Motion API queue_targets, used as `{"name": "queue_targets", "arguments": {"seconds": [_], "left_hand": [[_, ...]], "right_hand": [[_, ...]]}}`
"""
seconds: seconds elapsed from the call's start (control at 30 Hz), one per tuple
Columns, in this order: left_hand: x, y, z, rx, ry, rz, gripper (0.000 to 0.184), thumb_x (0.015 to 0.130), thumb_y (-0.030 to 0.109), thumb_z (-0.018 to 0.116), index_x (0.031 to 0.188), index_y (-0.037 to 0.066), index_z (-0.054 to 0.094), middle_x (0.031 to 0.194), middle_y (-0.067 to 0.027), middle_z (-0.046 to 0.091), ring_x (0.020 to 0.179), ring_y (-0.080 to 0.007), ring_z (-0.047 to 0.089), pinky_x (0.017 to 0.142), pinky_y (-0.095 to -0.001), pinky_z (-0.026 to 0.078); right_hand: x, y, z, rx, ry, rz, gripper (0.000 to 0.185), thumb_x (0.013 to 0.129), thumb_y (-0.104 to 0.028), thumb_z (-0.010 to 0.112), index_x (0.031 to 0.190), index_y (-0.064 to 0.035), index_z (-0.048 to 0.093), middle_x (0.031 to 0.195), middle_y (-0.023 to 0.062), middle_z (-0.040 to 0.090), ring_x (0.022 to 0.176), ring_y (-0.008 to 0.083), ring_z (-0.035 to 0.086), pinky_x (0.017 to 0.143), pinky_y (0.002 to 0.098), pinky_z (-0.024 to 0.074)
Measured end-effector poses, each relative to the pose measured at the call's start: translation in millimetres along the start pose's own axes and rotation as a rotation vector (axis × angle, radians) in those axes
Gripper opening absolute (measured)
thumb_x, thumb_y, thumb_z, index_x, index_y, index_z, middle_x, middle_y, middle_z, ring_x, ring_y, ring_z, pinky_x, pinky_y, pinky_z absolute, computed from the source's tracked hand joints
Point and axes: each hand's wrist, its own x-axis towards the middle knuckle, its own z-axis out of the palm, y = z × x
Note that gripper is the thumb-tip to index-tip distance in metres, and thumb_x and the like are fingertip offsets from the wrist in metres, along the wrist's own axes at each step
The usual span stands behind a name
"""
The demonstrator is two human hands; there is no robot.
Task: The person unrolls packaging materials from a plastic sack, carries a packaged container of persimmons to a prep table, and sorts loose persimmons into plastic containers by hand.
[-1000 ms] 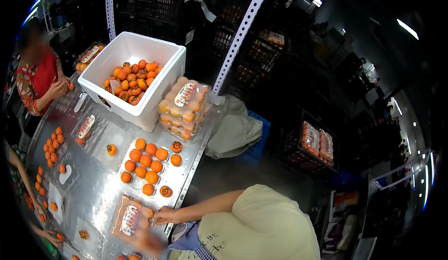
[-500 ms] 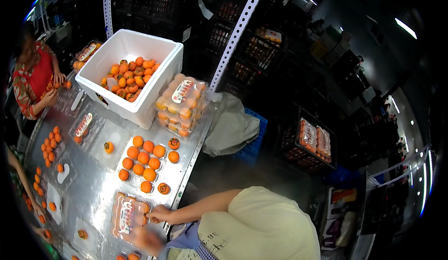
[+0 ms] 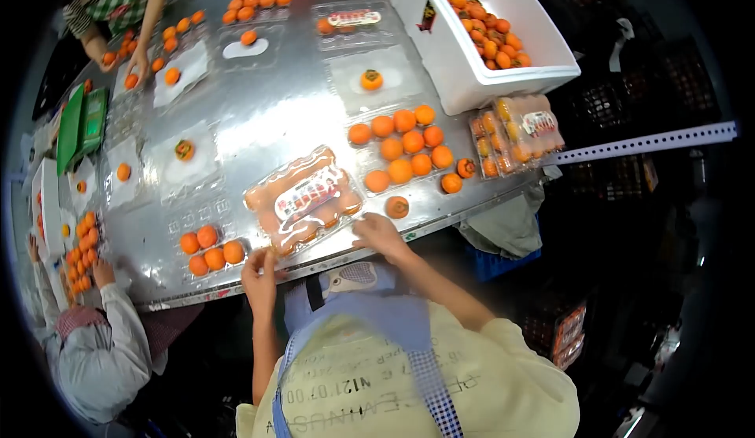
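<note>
A closed transparent plastic clamshell of persimmons [image 3: 305,196], with a red-and-white label on its lid, lies near the table's front edge. My left hand [image 3: 261,271] pinches its near left corner between thumb and fingers. At the near right corner, my right hand [image 3: 381,236] has its fingers curled against the rim. Right of the clamshell is an open tray of persimmons [image 3: 399,172], with a loose persimmon [image 3: 397,207] in front of it. Left of my left hand sits another tray, partly filled with persimmons [image 3: 215,259].
A white foam box [image 3: 448,72] of persimmons stands at the back right, beside stacked packed clamshells [image 3: 519,135]. A co-worker in a checked apron [image 3: 130,13] handles fruit at the back left. Another in grey sleeves [image 3: 118,332] works at the near left. A green scale [image 3: 82,123] stands left.
My view has swung left and down, bringing co-workers and the scale into sight. Both hands remain at the clamshell; my left hand, blurred before, now shows clearly at its corner.
</note>
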Motion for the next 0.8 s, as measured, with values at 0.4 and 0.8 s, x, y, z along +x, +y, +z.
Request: {"name": "queue_targets", "arguments": {"seconds": [0.4, 0.8], "left_hand": [[69.4, -23.5, 10.6, -0.535, -0.255, -0.312, 0.048, 0.086, 0.023, 0.066, 0.124, -0.002, 0.049, 0.113, -0.0111, 0.059, 0.103, -0.0207, 0.059, 0.088, -0.0316, 0.048], [29.9, 4.2, -24.8, -0.646, -0.34, -0.291, 0.06, 0.074, 0.006, 0.062, 0.13, -0.001, 0.039, 0.12, -0.0148, 0.054, 0.103, -0.0274, 0.059, 0.087, -0.0398, 0.052]], "right_hand": [[9.8, -14.2, 26.7, 0.581, 0.109, -0.095, 0.026, 0.097, -0.029, 0.049, 0.103, -0.0035, 0.048, 0.09, 0.0073, 0.055, 0.081, 0.0176, 0.056, 0.075, 0.0292, 0.0477], [-61.6, -38.4, 24.9, 0.77, -0.003, -0.171, 0.04, 0.096, -0.03, 0.046, 0.126, -0.0038, 0.046, 0.116, 0.0111, 0.055, 0.11, 0.0216, 0.053, 0.091, 0.0343, 0.043]]}}
